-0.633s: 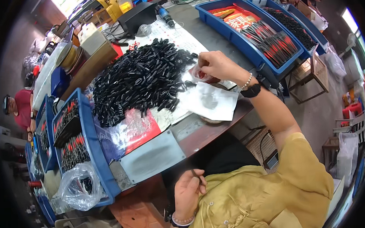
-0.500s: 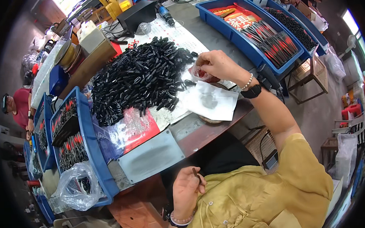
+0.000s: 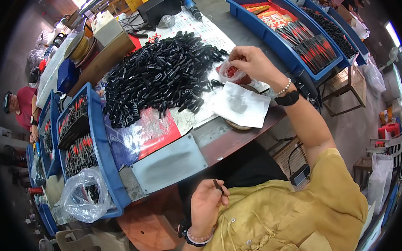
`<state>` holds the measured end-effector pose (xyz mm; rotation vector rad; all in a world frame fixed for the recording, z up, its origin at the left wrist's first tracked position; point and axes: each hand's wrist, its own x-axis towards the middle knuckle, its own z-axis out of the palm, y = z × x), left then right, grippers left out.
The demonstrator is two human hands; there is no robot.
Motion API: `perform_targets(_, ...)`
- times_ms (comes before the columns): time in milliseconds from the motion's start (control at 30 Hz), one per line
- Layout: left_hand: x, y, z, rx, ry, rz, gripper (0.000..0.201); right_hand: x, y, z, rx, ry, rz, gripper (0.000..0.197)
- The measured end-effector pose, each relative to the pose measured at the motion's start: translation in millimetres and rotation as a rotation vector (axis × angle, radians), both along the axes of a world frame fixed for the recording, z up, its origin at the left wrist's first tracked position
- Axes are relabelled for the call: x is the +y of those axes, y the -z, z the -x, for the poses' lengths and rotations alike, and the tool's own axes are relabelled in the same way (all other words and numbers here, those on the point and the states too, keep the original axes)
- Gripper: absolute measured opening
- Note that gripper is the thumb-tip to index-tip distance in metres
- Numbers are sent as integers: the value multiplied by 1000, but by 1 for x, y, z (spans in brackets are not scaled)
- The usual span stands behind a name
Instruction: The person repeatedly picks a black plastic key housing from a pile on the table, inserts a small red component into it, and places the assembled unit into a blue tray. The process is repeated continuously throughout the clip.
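In front of my body, my left hand [image 3: 205,205] is closed on a small dark stick-like piece [image 3: 218,186], pinched between thumb and fingers. My right hand [image 3: 252,65] reaches out over the table, its fingers bent and drawn together at the mouth of a clear plastic bag [image 3: 229,71] of small red bits. What those fingertips hold, if anything, is hidden. Just left of the bag lies a big heap of small glossy black parts [image 3: 163,75], several with pale oval outlines. A white paper sheet [image 3: 240,104] with a grey smudge sits nearer me, below the bag.
Blue trays of black and red pieces stand at left [image 3: 104,147] and far right [image 3: 269,41]. A grey plate [image 3: 169,164] lies at the table's front edge. A crumpled plastic bag [image 3: 85,195] hangs over the left tray. Behind the heap is a blue-handled tool [image 3: 191,8].
The whole view has shifted slightly. My right hand's fingers have lifted a little at the bag, showing more of the red bits. My left hand still holds the dark piece, tilted a bit differently.
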<state>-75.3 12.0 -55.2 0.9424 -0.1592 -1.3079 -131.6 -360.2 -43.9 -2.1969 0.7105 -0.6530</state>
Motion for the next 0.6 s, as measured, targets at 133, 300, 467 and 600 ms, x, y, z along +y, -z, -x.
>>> perform_targets(133,1,-1,0,25,-3,-23,15,-2,1,0,-41,35,-142,16)
perform_targets(300,-1,0,2,25,2,-25,21,2,-4,0,-124,-3,-336,15)
perform_targets(467,-1,2,1,27,34,15,18,3,-9,5,-152,-4,-526,13)
perform_targets(600,-1,2,1,54,51,26,19,5,-10,6,-237,-3,-694,12)
